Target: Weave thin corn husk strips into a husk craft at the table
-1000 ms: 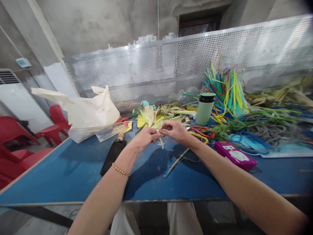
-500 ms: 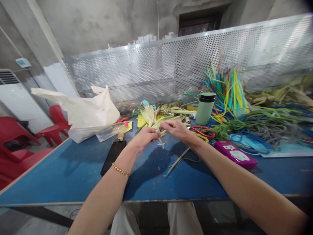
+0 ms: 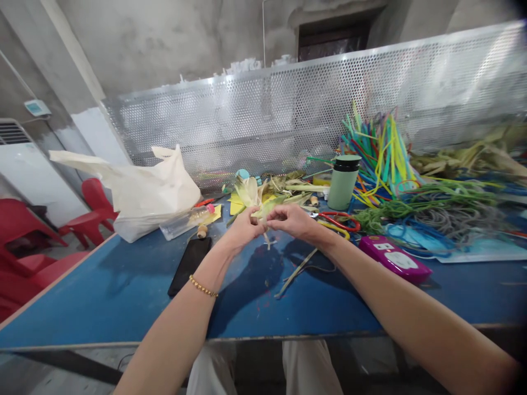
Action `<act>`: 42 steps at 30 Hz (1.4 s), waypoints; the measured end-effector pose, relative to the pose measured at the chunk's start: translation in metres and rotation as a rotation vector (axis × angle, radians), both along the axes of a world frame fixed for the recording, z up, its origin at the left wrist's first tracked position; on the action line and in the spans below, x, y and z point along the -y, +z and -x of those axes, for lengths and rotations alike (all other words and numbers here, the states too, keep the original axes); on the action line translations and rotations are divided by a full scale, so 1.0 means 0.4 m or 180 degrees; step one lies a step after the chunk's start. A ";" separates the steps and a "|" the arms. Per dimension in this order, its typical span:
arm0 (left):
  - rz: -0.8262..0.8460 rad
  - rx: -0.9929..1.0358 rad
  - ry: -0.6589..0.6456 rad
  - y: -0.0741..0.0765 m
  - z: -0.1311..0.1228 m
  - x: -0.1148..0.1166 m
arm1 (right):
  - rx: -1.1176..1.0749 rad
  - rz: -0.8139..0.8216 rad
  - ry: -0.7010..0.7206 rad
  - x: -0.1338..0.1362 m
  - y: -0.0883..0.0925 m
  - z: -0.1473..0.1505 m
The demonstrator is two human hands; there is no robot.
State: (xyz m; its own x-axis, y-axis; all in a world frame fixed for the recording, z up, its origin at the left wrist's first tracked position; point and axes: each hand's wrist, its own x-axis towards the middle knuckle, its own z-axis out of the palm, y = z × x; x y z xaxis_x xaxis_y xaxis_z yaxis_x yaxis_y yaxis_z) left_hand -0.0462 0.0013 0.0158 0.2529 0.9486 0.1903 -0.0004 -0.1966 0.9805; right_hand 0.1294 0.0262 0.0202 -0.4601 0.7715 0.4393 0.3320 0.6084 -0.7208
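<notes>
My left hand (image 3: 246,227) is closed, thumb and fingers pinching a pale corn husk strip (image 3: 267,239) whose end hangs below the fingers. Close beside it, my right hand (image 3: 293,220) is also closed, its fingertips meeting at the same strip; the exact grip is partly hidden. Just behind the hands lies a corn husk bundle (image 3: 249,192), pale and leafy. A loose dry strip (image 3: 297,274) rests on the table below my right wrist. Red-handled scissors (image 3: 340,220) lie to the right of that hand.
On the blue table (image 3: 123,307), a white bag (image 3: 152,192), clear bottle (image 3: 185,222) and black phone (image 3: 190,265) are at left. A green tumbler (image 3: 343,184), purple box (image 3: 394,259), green cords (image 3: 444,198) and colourful pipe cleaners (image 3: 381,153) stand or lie at right.
My fingers have shifted slightly around the strip, with the hands nearly level and a small gap between them. The strip's hanging end remains below; the view has moved a little.
</notes>
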 end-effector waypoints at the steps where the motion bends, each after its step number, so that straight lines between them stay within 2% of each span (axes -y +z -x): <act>1: -0.0003 -0.0005 -0.0076 0.001 0.000 0.001 | 0.0018 0.0075 0.0049 0.000 0.000 -0.001; 6: -0.0017 -0.0060 -0.0352 0.002 0.002 0.005 | -0.0053 0.0282 0.0225 0.004 0.007 -0.002; 10: 0.0086 -0.0084 -0.0172 0.000 0.001 0.005 | 0.0087 0.0299 0.0153 0.005 0.008 -0.003; 14: 0.0167 -0.0259 -0.0098 0.004 0.000 0.009 | 0.0330 0.0104 0.0028 0.004 0.006 -0.003; 24: 0.0045 -0.0848 0.0362 0.009 0.004 0.011 | 0.0427 -0.0238 -0.0313 0.003 -0.005 0.007; 31: 0.0105 -0.0643 0.0373 0.026 -0.002 0.023 | 0.0347 -0.0263 -0.0383 0.004 -0.001 0.010; 37: 0.0166 -0.0493 0.0227 0.025 0.002 0.022 | 0.0295 -0.0219 -0.0378 0.012 0.003 0.013; 42: 0.0072 -0.0505 0.0268 0.022 0.000 0.022 | 0.0048 -0.0022 -0.0331 0.007 -0.008 0.011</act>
